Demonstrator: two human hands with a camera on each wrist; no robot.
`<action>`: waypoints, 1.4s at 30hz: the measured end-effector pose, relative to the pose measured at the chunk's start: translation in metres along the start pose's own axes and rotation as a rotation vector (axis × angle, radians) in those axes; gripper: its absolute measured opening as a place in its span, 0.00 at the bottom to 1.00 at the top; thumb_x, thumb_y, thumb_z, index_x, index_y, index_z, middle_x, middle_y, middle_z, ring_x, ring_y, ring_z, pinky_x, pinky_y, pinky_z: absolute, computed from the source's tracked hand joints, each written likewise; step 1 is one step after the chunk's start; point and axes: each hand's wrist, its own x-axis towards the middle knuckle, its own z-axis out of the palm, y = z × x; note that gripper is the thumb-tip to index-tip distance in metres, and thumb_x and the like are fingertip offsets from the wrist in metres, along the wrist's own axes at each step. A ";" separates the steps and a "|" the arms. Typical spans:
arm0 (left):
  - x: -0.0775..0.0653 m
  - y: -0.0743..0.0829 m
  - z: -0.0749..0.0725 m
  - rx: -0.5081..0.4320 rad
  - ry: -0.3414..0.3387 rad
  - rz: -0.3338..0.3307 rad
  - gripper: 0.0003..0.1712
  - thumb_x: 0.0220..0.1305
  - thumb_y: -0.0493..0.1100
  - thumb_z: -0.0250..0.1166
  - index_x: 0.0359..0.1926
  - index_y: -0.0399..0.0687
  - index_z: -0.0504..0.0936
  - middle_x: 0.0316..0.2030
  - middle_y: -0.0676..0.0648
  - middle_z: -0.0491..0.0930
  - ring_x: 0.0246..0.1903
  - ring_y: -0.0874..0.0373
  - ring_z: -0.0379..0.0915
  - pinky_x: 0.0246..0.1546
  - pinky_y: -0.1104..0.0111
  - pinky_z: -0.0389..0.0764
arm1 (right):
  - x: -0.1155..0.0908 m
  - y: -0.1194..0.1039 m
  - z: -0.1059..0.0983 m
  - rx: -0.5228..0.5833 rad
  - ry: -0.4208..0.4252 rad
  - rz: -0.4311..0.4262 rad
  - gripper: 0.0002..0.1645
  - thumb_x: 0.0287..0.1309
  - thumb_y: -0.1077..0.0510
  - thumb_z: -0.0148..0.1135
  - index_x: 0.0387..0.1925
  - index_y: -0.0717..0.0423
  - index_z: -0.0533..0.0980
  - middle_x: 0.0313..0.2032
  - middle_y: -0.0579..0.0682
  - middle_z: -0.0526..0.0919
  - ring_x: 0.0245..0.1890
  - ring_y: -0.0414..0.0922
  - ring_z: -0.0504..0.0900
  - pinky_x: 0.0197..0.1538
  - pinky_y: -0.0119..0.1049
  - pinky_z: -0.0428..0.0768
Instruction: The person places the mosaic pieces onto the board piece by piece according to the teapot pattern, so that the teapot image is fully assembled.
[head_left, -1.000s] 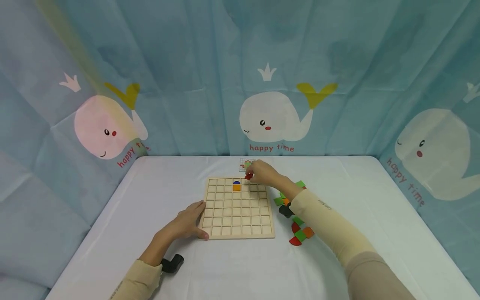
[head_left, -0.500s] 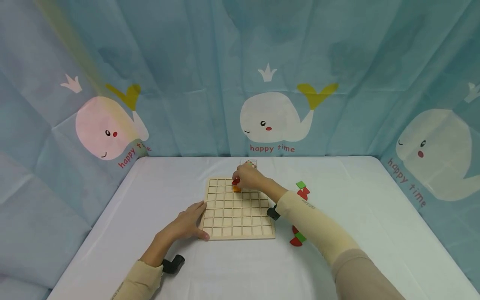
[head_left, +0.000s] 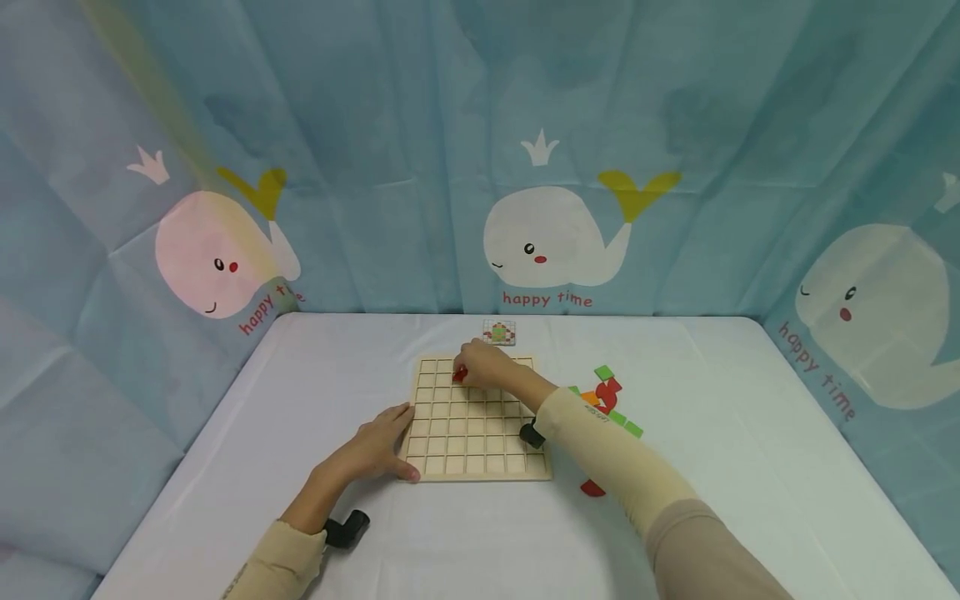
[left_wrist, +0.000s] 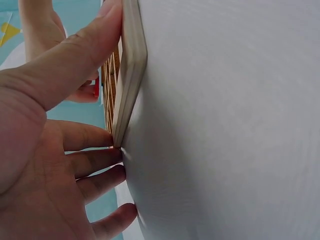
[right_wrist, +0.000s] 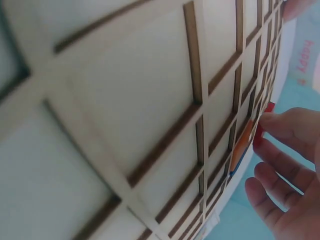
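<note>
A square wooden grid board (head_left: 476, 446) lies flat on the white table. My left hand (head_left: 375, 442) rests at its near left corner, thumb along the front edge and fingers against the left side; in the left wrist view those fingers (left_wrist: 95, 162) look mostly straight. Over the board's far rows, my right hand (head_left: 483, 365) pinches a small red tile (head_left: 460, 374) between thumb and fingertips. The right wrist view has this red tile (right_wrist: 259, 134) beside an orange tile (right_wrist: 241, 146) and a sliver of blue tile (right_wrist: 233, 172) set in the grid; the head view hides both.
Behind the board lies a small pattern card (head_left: 498, 332). Loose red tiles (head_left: 607, 394), green tiles (head_left: 603, 372) and an orange tile (head_left: 589, 398) are scattered to the right, partly behind the right sleeve (head_left: 600, 442). A lone red tile (head_left: 592, 488) lies nearer the front.
My right hand has moved left across the board's far rows with the red tile, past the orange and blue tiles, and slightly nearer. My left hand has stayed at the corner.
</note>
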 end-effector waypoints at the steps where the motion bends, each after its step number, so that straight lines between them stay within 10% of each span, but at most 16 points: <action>1: 0.000 0.000 0.000 0.000 0.000 0.001 0.65 0.39 0.52 0.81 0.72 0.32 0.56 0.73 0.32 0.55 0.72 0.34 0.49 0.68 0.38 0.55 | 0.000 -0.001 0.000 0.009 -0.002 0.001 0.13 0.60 0.62 0.62 0.45 0.51 0.85 0.45 0.52 0.82 0.47 0.47 0.77 0.48 0.39 0.78; 26: 0.001 -0.001 0.002 0.003 0.007 0.021 0.64 0.39 0.53 0.81 0.72 0.32 0.57 0.73 0.32 0.55 0.72 0.33 0.50 0.67 0.37 0.56 | -0.006 -0.004 -0.004 0.054 0.005 -0.004 0.14 0.63 0.63 0.59 0.49 0.54 0.83 0.46 0.53 0.82 0.46 0.48 0.80 0.49 0.39 0.80; 42: 0.002 -0.003 0.000 0.020 -0.007 0.018 0.65 0.40 0.54 0.80 0.72 0.32 0.56 0.73 0.32 0.54 0.72 0.33 0.49 0.67 0.37 0.56 | -0.045 0.033 -0.035 0.126 0.139 -0.014 0.13 0.60 0.61 0.64 0.46 0.59 0.84 0.43 0.54 0.85 0.47 0.50 0.80 0.55 0.45 0.78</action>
